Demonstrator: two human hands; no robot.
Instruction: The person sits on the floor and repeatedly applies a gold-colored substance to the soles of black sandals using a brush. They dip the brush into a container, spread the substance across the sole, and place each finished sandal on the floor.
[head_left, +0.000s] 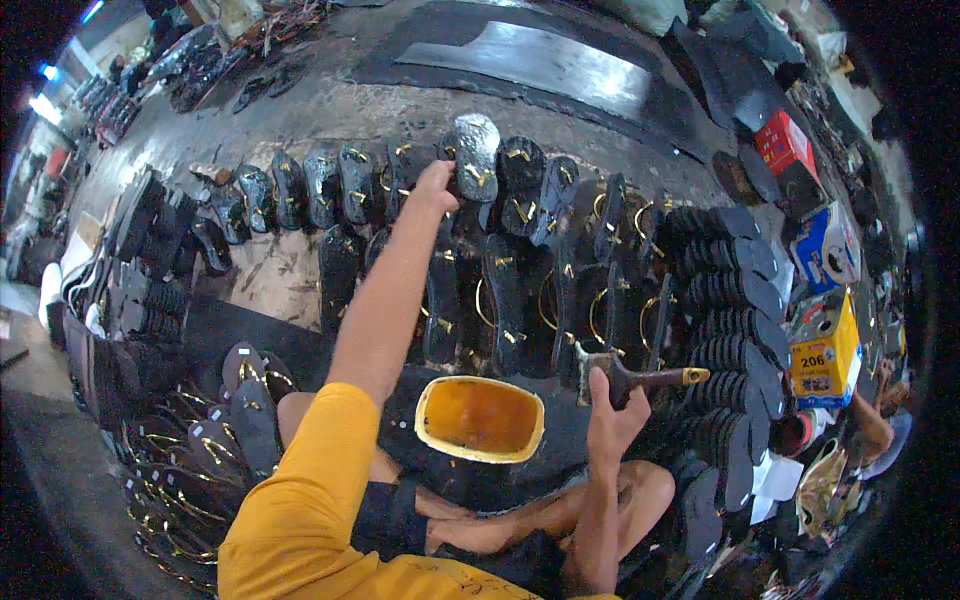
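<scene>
My left hand (437,185) is stretched far forward, its fingers closed at the edge of a dark sandal sole (476,160). That sole has a shiny wet-looking top and small gold strap ends on it. Above my right knee, my right hand (618,412) grips a wide brush (645,378) with a dark handle and a yellowish tip; its pale bristles point left. Between my arms stands a cream plastic tub (424,418) holding amber liquid. Rows of dark sandal soles (503,300) lie ahead of me, several with gold straps, and some in the far row (289,190) glisten.
Stacked dark soles (735,325) rise on my right, beside a yellow box (826,350), a blue-white box (827,250) and a red box (785,145). Strapped sandals (190,455) are heaped at my left. Another person's arm (872,425) shows at far right. A shiny sheet (530,60) lies beyond.
</scene>
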